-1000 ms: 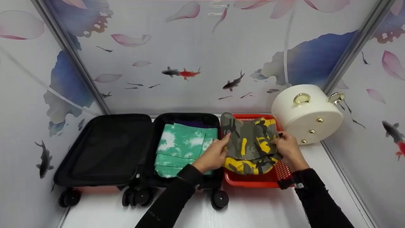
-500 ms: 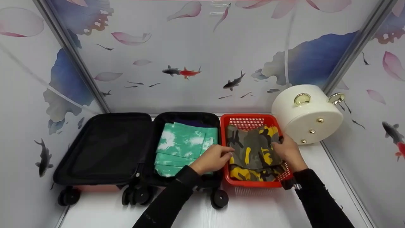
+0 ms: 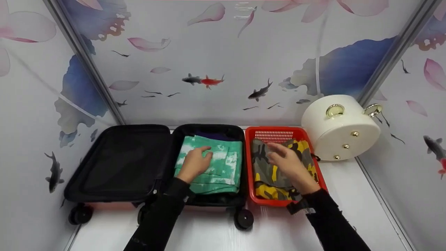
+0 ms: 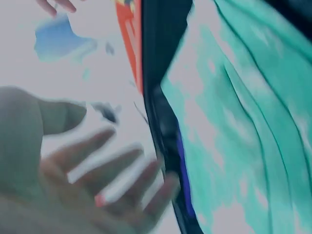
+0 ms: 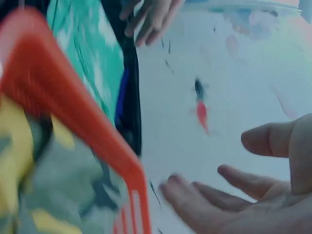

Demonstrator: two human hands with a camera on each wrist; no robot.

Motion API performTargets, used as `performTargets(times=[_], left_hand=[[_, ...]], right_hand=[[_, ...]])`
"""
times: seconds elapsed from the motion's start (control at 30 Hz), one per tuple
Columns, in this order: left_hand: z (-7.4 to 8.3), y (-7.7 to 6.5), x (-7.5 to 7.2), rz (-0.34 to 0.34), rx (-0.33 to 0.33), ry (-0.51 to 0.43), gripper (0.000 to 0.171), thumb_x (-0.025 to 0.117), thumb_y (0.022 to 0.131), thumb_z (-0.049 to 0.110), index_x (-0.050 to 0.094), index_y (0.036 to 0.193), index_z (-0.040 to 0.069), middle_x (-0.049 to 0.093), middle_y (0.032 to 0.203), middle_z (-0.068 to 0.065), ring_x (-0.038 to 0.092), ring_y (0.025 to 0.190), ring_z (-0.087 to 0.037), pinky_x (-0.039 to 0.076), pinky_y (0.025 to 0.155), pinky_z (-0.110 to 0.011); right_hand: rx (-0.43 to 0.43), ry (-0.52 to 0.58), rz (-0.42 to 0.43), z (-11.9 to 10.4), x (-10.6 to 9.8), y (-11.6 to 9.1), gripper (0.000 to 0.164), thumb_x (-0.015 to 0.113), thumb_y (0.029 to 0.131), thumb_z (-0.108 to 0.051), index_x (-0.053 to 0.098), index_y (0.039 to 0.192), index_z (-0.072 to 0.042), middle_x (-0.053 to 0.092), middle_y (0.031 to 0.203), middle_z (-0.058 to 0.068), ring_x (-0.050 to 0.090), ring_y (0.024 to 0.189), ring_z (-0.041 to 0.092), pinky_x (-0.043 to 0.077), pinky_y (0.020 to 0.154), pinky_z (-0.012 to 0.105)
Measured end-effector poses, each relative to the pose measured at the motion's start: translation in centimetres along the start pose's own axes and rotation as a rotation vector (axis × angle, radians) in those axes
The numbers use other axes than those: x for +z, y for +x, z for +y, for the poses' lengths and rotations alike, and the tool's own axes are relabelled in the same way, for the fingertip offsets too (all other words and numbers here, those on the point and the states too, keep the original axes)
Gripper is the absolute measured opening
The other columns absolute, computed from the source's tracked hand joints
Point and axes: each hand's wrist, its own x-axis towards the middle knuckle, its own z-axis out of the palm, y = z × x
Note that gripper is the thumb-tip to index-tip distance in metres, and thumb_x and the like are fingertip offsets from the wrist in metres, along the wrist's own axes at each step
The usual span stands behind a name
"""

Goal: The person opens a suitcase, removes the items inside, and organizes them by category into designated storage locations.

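My left hand [image 3: 195, 163] is over the folded green-and-white tie-dye cloth [image 3: 230, 167], which lies in the right half of the open black suitcase [image 3: 240, 136]. Its fingers spread loosely around nothing in the left wrist view. My right hand [image 3: 287, 164] hovers above the red basket [image 3: 251, 195], fingers apart and holding nothing. Inside that basket lies a folded camouflage garment [image 3: 263, 174] in grey, yellow and black, partly covered by the right hand in the head view. A strip of purple fabric [image 4: 184, 170] shows at the edge of the green cloth.
At the left, the suitcase's other half [image 3: 122, 164] lies open, its black lining showing. Black wheels [image 3: 244, 219] jut out toward the front. A round white case [image 3: 341, 129] with gold handles stands right of the basket, against the patterned back wall [image 3: 209, 104].
The camouflage garment was lowered into the red basket and let go. My left hand then moved left over the green cloth, and my right hand shifted left and lifted off the garment.
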Motion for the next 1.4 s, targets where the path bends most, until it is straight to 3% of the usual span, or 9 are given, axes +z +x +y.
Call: performTargets(times=[0.07, 0.13, 0.23, 0.33, 0.67, 0.87, 1.0, 1.17, 1.4], left_hand=[[-1.3, 0.1, -1.0, 0.073, -0.058, 0.017, 0.046, 0.053, 0.117, 0.029, 0.059, 0.16, 0.013, 0.065, 0.078, -0.016, 0.03, 0.05, -0.017, 0.035, 0.058, -0.036], [-2.4, 0.2, -1.8, 0.117, -0.077, 0.049, 0.048, 0.054, 0.116, 0.029, 0.058, 0.159, 0.009, 0.077, 0.107, -0.021, 0.051, 0.057, -0.02, 0.047, 0.068, -0.038], [-4.0, 0.3, -2.6, 0.099, -0.082, 0.099, 0.053, 0.057, 0.114, 0.028, 0.054, 0.161, 0.002, 0.066, 0.146, -0.03, 0.073, 0.108, -0.04, 0.055, 0.102, -0.054], [-6.9, 1.3, -2.4, 0.056, -0.085, 0.18, 0.059, 0.059, 0.112, 0.033, 0.052, 0.16, -0.001, 0.052, 0.161, -0.033, 0.055, 0.145, -0.054, 0.044, 0.119, -0.068], [-14.0, 4.8, -1.3, -0.106, -0.241, 0.164, 0.062, 0.044, 0.114, 0.032, 0.04, 0.17, 0.006, 0.05, 0.169, -0.025, 0.051, 0.154, -0.048, 0.044, 0.123, -0.063], [-12.6, 3.8, -2.0, -0.136, -0.299, 0.148, 0.067, 0.044, 0.114, 0.035, 0.03, 0.174, 0.007, 0.045, 0.172, -0.027, 0.053, 0.151, -0.049, 0.046, 0.119, -0.061], [-9.3, 2.0, -2.8, -0.098, -0.301, 0.159, 0.062, 0.045, 0.113, 0.026, 0.036, 0.17, 0.004, 0.046, 0.167, -0.032, 0.05, 0.148, -0.055, 0.044, 0.116, -0.062], [-6.3, 0.3, -3.3, -0.031, -0.284, 0.134, 0.053, 0.043, 0.107, 0.013, 0.044, 0.159, 0.005, 0.044, 0.148, -0.035, 0.051, 0.116, -0.05, 0.04, 0.098, -0.054], [-5.6, 0.5, -2.9, 0.021, -0.299, 0.058, 0.062, 0.044, 0.104, 0.01, 0.032, 0.165, 0.008, 0.039, 0.15, -0.033, 0.05, 0.098, -0.038, 0.041, 0.087, -0.045]], right_hand=[[0.003, 0.071, -0.084, 0.1, 2.3, 0.2, 0.057, 0.051, 0.117, -0.024, 0.038, 0.171, -0.011, 0.038, 0.177, 0.02, 0.047, 0.159, 0.042, 0.04, 0.13, 0.058], [0.018, 0.115, -0.145, 0.2, 4.5, 0.5, 0.058, 0.05, 0.116, -0.021, 0.037, 0.171, -0.008, 0.038, 0.176, 0.022, 0.047, 0.159, 0.042, 0.043, 0.128, 0.056], [0.097, 0.094, -0.203, 0.3, 7.2, 1.4, 0.063, 0.052, 0.116, -0.024, 0.032, 0.173, -0.006, 0.034, 0.178, 0.023, 0.043, 0.162, 0.042, 0.044, 0.128, 0.057], [0.181, 0.049, -0.217, 0.2, 9.3, 2.4, 0.072, 0.055, 0.115, -0.028, 0.023, 0.175, -0.003, 0.026, 0.182, 0.023, 0.034, 0.167, 0.042, 0.038, 0.13, 0.061], [0.262, -0.143, -0.142, 0.2, 12.6, 4.8, 0.089, 0.058, 0.11, -0.041, 0.013, 0.177, -0.003, 0.013, 0.186, 0.021, 0.015, 0.173, 0.042, 0.022, 0.137, 0.063], [0.29, -0.143, -0.118, 0.6, 13.1, 6.1, 0.087, 0.057, 0.112, -0.04, 0.012, 0.177, -0.003, 0.013, 0.186, 0.021, 0.02, 0.171, 0.043, 0.025, 0.136, 0.063], [0.266, -0.177, -0.054, 0.9, 13.4, 6.6, 0.088, 0.058, 0.111, -0.039, 0.012, 0.176, -0.001, 0.015, 0.185, 0.023, 0.021, 0.171, 0.043, 0.028, 0.136, 0.06], [0.245, -0.153, 0.013, 0.9, 13.6, 7.2, 0.084, 0.057, 0.111, -0.037, 0.017, 0.175, 0.001, 0.022, 0.183, 0.024, 0.028, 0.169, 0.042, 0.032, 0.134, 0.058], [0.256, -0.062, 0.06, 1.1, 13.5, 7.8, 0.068, 0.058, 0.108, -0.03, 0.038, 0.166, 0.0, 0.053, 0.158, 0.022, 0.058, 0.134, 0.034, 0.049, 0.11, 0.046]])
